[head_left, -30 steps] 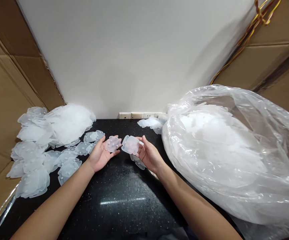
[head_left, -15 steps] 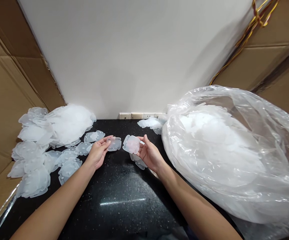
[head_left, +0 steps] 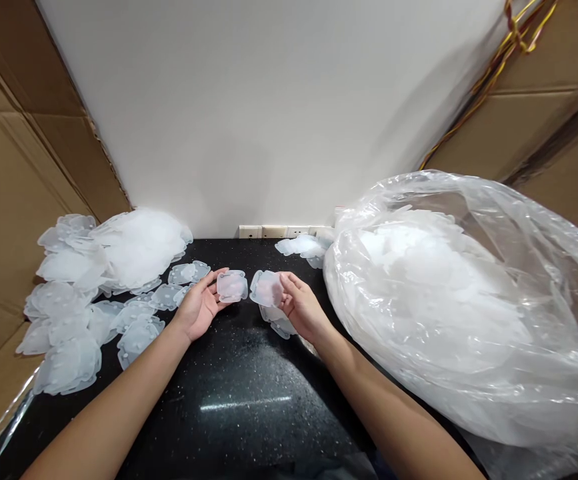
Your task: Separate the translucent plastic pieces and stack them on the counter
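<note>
My left hand (head_left: 201, 308) supports a translucent plastic piece (head_left: 232, 286), roughly square with rounded, notched edges; the fingers reach behind it and the thumb lies along its left side. Facing it across a small gap is a similar plastic piece (head_left: 266, 289), pinched at its right edge between the thumb and fingers of my right hand (head_left: 303, 308). Both pieces are above the dark counter. More pieces (head_left: 281, 327) lie on the counter just below my right hand, partly hidden by it. A few single pieces (head_left: 189, 272) rest beyond my left hand.
A heap of translucent pieces (head_left: 133, 250) and smaller stacks (head_left: 71, 360) cover the left of the black speckled counter (head_left: 239, 427). On the right a large clear bag (head_left: 449, 393) bulges with pieces. Wall sockets (head_left: 273, 232) and cardboard (head_left: 13, 160) border the counter.
The left piece has turned more face-on and shifted slightly right, while the left fingers have loosened and spread behind it. My right thumb has come down onto the right piece, which moved slightly right.
</note>
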The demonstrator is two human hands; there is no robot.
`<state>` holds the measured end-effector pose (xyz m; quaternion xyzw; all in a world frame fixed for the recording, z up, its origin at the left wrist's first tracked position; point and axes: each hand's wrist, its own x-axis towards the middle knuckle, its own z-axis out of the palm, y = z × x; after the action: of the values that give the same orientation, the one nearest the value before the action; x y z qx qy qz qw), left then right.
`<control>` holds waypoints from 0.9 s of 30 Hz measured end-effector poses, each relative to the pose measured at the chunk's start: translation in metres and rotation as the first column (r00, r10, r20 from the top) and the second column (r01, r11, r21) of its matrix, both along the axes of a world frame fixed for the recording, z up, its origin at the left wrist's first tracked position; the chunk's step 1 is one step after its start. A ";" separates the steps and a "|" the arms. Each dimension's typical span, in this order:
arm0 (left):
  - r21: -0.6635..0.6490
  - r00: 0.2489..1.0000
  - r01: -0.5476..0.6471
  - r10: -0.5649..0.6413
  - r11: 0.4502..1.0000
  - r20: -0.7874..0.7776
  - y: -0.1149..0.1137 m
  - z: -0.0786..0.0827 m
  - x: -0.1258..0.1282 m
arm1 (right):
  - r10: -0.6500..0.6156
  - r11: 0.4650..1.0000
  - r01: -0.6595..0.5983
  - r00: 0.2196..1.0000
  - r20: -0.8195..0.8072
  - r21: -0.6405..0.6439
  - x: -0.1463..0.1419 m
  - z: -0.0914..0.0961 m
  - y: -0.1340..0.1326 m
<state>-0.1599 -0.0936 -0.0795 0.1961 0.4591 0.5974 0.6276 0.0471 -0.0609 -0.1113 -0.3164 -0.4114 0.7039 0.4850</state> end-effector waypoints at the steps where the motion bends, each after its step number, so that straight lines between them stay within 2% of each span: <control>1: 0.004 1.000 0.016 -0.016 1.000 0.013 0.000 0.001 0.000 | -0.072 0.994 0.062 0.991 0.112 0.089 0.002 0.000 0.001; 3: 0.018 0.999 0.045 -0.046 0.999 0.028 -0.001 0.001 -0.001 | -0.247 0.940 0.128 0.895 0.371 0.317 0.009 -0.001 0.003; 4: 0.025 0.998 0.059 -0.060 0.998 0.032 -0.001 0.001 -0.001 | -0.328 0.898 0.102 0.805 0.495 0.428 0.012 -0.002 0.005; 6: 0.042 0.995 0.092 -0.093 0.995 0.033 -0.002 -0.001 -0.002 | -0.464 0.816 -0.023 0.571 0.677 0.578 0.019 -0.004 0.008; 8: 0.058 0.992 0.122 -0.124 0.991 0.031 -0.002 -0.002 -0.002 | -0.567 0.753 -0.140 0.358 0.742 0.643 0.022 -0.006 0.010; 9: 0.063 0.990 0.135 -0.136 0.989 0.028 -0.002 -0.003 -0.002 | -0.616 0.719 -0.169 0.296 0.730 0.675 0.022 -0.006 0.010; 10: 0.066 0.989 0.144 -0.146 0.987 0.025 -0.002 -0.003 -0.001 | -0.661 0.680 -0.180 0.270 0.700 0.711 0.021 -0.006 0.010; 11: 0.067 0.988 0.152 -0.154 0.986 0.021 -0.003 -0.003 -0.001 | -0.695 0.639 -0.184 0.278 0.663 0.747 0.020 -0.005 0.008; 14: 0.074 0.983 0.181 -0.181 0.981 0.001 -0.004 -0.003 0.000 | -0.717 0.538 -0.214 0.392 0.576 0.815 0.011 -0.003 0.000; 17: 0.087 0.979 0.205 -0.205 0.975 -0.007 -0.006 -0.002 0.001 | -0.653 0.499 -0.275 0.504 0.565 0.822 0.003 -0.003 -0.009; 21: 0.108 0.973 0.231 -0.232 0.967 -0.003 -0.008 0.001 0.004 | -0.538 0.471 -0.349 0.615 0.577 0.810 -0.004 -0.005 -0.015; 24: 0.125 0.958 0.288 -0.286 0.949 -0.033 -0.009 0.000 0.006 | -0.430 0.499 -0.333 0.706 0.562 0.800 -0.006 -0.003 -0.017; 25: 0.129 0.952 0.305 -0.297 0.944 -0.076 -0.008 -0.002 0.005 | -0.388 0.534 -0.301 0.743 0.545 0.790 -0.006 -0.002 -0.018; 27: 0.129 0.928 0.305 -0.264 0.943 -0.264 -0.005 -0.006 0.001 | -0.292 0.662 -0.210 0.812 0.506 0.719 -0.006 0.001 -0.019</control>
<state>-0.1587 -0.0985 -0.0857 0.3845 0.4470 0.5076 0.6282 0.0408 -0.0802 -0.1105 -0.2977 -0.7828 0.3275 0.4374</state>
